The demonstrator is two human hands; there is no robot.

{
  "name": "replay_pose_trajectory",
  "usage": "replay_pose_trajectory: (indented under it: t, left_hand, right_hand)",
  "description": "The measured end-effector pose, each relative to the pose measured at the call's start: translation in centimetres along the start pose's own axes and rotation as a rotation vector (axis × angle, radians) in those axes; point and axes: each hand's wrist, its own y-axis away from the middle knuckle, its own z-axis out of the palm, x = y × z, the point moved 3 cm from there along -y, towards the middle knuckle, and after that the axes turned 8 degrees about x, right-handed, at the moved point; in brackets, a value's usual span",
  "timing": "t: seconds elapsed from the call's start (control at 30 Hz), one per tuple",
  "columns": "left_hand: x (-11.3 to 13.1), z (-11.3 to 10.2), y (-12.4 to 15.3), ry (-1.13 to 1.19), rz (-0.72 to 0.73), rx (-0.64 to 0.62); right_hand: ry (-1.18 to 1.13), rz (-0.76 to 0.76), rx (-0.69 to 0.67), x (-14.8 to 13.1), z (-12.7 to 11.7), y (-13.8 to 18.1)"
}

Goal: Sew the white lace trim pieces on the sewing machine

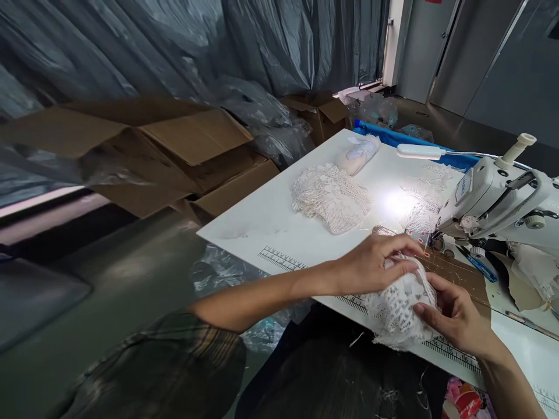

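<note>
A bundle of white lace pieces [399,311] lies at the near edge of the white sewing table [271,215]. My left hand [373,265] rests on top of it, fingers curled over the lace. My right hand [458,317] grips the bundle's right side with thumb and fingers closed on it. Both hands sit just in front of the sewing machine [498,201] and its needle area [430,238].
A second heap of lace [332,198] lies mid-table, more lace [425,203] under the lamp [419,151], and a pale roll [360,154] at the far edge. Open cardboard boxes [183,157] and grey plastic sheeting [174,46] stand to the left. A brown card [463,273] lies beside the machine.
</note>
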Motion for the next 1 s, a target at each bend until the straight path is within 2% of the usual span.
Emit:
replay_pose_trajectory:
  t: [0.1,0.17,0.3,0.4,0.47,0.57,0.63,0.7,0.87,1.0]
  left_hand:
    - [-2.1,-1.3,0.1,-0.088,-0.121,0.047]
    - [-3.6,-1.8,0.2,-0.188,-0.136,0.048]
    - [-5.8,-2.8,-0.1,-0.605,-0.036,0.0]
    - [-6.1,-3.1,-1.4,-0.83,0.103,-0.076]
    - [-5.9,-2.5,-2.7,-0.79,0.209,-0.156]
    - [-5.8,-0.7,-4.8,-0.533,0.315,-0.347]
    - [-6.1,0.8,-6.0,-0.368,0.326,-0.467]
    - [-6.7,2.0,-6.8,-0.283,0.294,-0.534]
    - [-7.8,3.1,-7.4,-0.246,0.212,-0.512]
    - [-6.9,3.1,-6.8,-0.327,0.302,-0.501]
  right_hand:
    - [0.016,0.112,-0.032,1.3,-0.7,-0.8]
    - [0.099,0.133,0.019,2.2,-1.8,-1.6]
    - [0.437,0.059,0.327,2.6,-5.0,-2.9]
    - [0.666,0.018,0.525,2.5,-6.6,-2.9]
    - [0.695,0.034,0.599,2.8,-6.9,-2.8]
    - [0.684,0.051,0.633,3.3,-6.9,-2.6]
    - [0.686,0.03,0.635,3.4,-6.7,-2.5]
    - [0.685,0.008,0.634,3.4,-6.6,-2.5]
    - [0.716,-0.023,0.655,3.6,-6.4,-2.4]
    - [0.693,-0.18,0.669,3.2,-5.4,-2.2]
